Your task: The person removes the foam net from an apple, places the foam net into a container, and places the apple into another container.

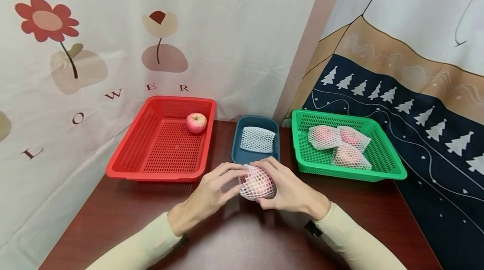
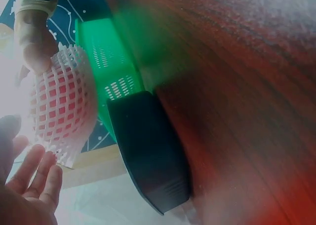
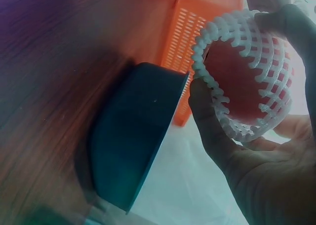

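An apple (image 3: 232, 82) sits inside a white foam net sleeve (image 1: 261, 188), held up over the table between both hands. My right hand (image 1: 291, 188) grips the netted apple from the right, fingers over its top and thumb at its near side. In the right wrist view, red skin shows through the sleeve's open end. On the other side, my left hand (image 1: 209, 190) has its fingertips at the sleeve's open edge; its fingers (image 2: 34, 178) look nearly straight in the left wrist view.
The red basket (image 1: 130, 148) at left holds one bare apple (image 1: 196, 123). Behind the hands, a small blue tray (image 1: 235, 146) contains white foam net (image 1: 258, 140). Several netted apples (image 1: 351, 155) lie in the green basket (image 1: 391, 165) at right. A printed curtain (image 1: 242, 43) hangs behind.
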The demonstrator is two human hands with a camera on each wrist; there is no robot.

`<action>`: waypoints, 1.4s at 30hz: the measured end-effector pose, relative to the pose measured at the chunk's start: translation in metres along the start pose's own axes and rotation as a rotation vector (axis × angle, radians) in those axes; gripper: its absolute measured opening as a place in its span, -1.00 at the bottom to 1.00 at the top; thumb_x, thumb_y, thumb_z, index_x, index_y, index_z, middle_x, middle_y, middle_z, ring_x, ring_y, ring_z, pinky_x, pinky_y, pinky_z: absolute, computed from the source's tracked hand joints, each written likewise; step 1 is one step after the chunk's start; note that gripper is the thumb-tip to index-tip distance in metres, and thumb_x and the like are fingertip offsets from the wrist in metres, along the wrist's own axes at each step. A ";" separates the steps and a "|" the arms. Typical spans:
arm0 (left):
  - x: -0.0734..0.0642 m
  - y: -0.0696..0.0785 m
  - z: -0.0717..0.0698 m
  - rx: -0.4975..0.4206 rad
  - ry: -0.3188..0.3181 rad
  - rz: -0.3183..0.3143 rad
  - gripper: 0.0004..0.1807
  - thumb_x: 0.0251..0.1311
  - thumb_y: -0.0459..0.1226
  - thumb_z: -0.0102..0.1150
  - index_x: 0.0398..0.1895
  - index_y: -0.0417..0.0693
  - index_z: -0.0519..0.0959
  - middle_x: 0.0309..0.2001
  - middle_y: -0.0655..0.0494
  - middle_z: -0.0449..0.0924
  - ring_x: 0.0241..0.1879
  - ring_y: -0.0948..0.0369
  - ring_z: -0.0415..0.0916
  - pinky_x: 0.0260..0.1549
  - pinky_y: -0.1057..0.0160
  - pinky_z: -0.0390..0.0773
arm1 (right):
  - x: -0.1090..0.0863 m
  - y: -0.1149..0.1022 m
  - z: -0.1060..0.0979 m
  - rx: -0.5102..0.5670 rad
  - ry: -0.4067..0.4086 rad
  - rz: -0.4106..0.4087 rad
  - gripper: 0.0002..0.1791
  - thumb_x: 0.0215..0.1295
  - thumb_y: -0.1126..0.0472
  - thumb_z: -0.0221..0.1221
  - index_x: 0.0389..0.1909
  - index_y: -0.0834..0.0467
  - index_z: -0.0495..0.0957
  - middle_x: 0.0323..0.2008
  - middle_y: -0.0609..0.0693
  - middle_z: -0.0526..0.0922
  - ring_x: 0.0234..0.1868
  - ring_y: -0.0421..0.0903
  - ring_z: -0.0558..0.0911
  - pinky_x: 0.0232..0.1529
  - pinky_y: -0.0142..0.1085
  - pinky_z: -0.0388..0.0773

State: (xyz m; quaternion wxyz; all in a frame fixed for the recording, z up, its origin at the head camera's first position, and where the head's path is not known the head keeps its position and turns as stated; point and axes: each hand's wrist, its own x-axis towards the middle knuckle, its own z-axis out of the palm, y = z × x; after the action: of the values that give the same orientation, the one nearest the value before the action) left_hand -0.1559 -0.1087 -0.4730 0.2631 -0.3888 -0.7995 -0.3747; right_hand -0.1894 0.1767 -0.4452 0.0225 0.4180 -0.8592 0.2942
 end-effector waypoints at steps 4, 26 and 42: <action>0.002 0.000 0.001 -0.046 -0.006 0.025 -0.45 0.32 -0.41 0.67 0.38 -0.08 0.79 0.36 -0.09 0.80 0.32 0.02 0.82 0.54 0.46 0.55 | 0.001 -0.001 0.001 0.017 0.003 -0.010 -0.02 0.22 -0.01 0.65 0.67 -0.05 0.48 0.39 -0.16 0.62 0.26 -0.26 0.69 0.24 -0.29 0.81; 0.015 0.002 -0.003 -0.010 -0.137 0.040 -0.16 0.23 -0.27 0.79 0.60 0.02 0.65 0.59 -0.11 0.60 0.56 -0.02 0.64 0.39 -0.04 0.81 | 0.007 -0.005 0.000 0.121 0.039 0.021 0.29 0.14 0.09 0.65 0.83 -0.03 0.12 0.48 -0.04 0.68 0.20 -0.22 0.78 0.23 -0.29 0.84; 0.017 0.002 -0.004 -0.025 -0.141 0.010 -0.19 0.26 -0.31 0.75 0.59 0.09 0.65 0.57 -0.12 0.59 0.50 -0.03 0.67 0.22 0.26 0.84 | 0.012 -0.008 -0.001 0.128 0.078 -0.030 0.30 0.16 0.16 0.69 0.84 0.06 0.12 0.42 0.05 0.72 0.24 -0.15 0.79 0.24 -0.24 0.85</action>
State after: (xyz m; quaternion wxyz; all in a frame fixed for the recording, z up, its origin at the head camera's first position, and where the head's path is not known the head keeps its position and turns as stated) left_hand -0.1631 -0.1042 -0.4582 0.2032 -0.4217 -0.8093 -0.3549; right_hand -0.1915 0.1647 -0.4368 0.0337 0.4194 -0.8308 0.3644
